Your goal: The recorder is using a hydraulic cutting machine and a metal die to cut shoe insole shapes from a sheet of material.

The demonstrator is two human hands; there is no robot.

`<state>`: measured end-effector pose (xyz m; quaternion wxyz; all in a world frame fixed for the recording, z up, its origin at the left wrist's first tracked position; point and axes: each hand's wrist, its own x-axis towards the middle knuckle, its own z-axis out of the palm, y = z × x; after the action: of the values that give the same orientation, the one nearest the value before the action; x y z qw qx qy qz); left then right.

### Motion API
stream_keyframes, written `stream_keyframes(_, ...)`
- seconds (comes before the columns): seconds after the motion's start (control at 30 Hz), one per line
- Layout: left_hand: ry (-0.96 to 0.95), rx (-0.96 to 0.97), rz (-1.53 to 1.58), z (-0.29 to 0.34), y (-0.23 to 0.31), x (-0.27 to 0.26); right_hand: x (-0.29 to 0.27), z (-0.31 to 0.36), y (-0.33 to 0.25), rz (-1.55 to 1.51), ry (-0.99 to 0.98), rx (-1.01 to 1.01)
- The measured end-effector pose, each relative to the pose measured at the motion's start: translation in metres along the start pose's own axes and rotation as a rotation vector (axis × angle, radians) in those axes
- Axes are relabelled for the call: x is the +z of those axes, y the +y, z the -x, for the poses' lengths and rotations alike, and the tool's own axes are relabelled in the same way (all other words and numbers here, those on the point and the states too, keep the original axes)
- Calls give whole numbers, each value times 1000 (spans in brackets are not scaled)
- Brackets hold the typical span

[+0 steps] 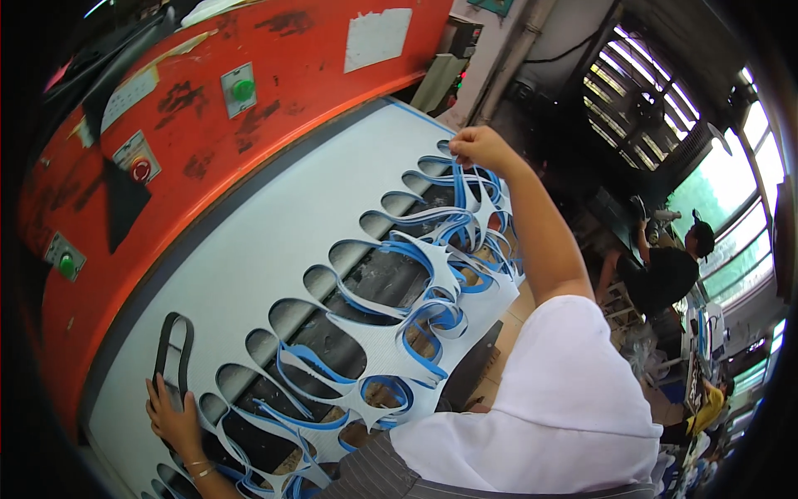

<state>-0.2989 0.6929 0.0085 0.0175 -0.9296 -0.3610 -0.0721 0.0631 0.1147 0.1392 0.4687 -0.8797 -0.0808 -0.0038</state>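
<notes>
A cut-out white-and-blue sheet (378, 343) droops past the near edge of the worktop (266, 224). Toward the left end, the left hand (175, 428) meets a black loop (189, 349); whether its grip pinches, I cannot tell. By the right end, the right hand (484, 150) pinches the sheet's edge. Pulling there alone could tear thin webs.

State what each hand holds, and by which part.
The right hand pinches the cut sheet by its far end. The left hand is at the dark oval loop's near end; its grip is unclear.
</notes>
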Motion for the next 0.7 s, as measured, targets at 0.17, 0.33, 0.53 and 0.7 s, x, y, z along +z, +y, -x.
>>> stream_keyframes(0.17,-99,-62,-11,12,-10,-12,-9,18,17,-76,82,4)
stream_keyframes(0.33,-6,43,124,61,-40,-51,77,31,-93,-62,-250,-190)
stream_keyframes(0.53,-386,136,322,197,-86,-31,233,103,-208,97,-702,-554)
stream_keyframes(0.7,-631,262,804,272,-117,-58,371,210,-250,246,-827,-948)
